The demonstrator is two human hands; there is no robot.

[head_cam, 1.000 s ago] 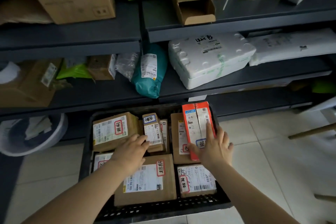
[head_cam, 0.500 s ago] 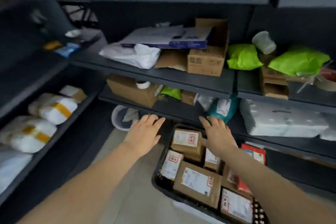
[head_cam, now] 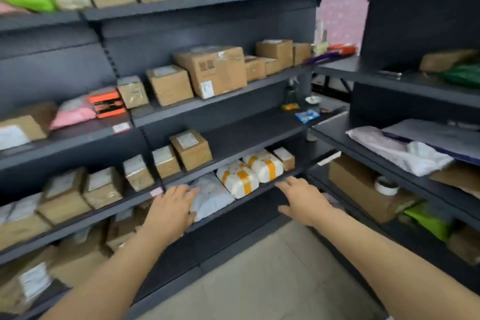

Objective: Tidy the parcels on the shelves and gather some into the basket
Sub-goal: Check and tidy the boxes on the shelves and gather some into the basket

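Note:
Dark shelves (head_cam: 228, 163) full of parcels fill the view. My left hand (head_cam: 170, 212) is stretched out with straight fingers in front of a grey-white soft bag parcel (head_cam: 213, 195) on a low shelf; whether it touches the bag is unclear. My right hand (head_cam: 302, 200) is open, fingers spread, held just in front of that shelf's edge, holding nothing. Two white foam boxes with orange tape (head_cam: 250, 173) lie right of the bag. Brown cardboard boxes (head_cam: 192, 148) stand on the shelf above. The basket is out of view.
More cardboard boxes (head_cam: 210, 70) line the upper shelves, with a pink bag (head_cam: 74, 112) and an orange box (head_cam: 106, 102) to the left. A second shelf unit (head_cam: 389, 143) at right holds a white bag, a box and a tape roll. Pale floor (head_cam: 259, 280) lies below.
The view swung left from the basket to the left shelf unit. Both hands left the parcels in the basket and now reach out, empty, toward a low shelf.

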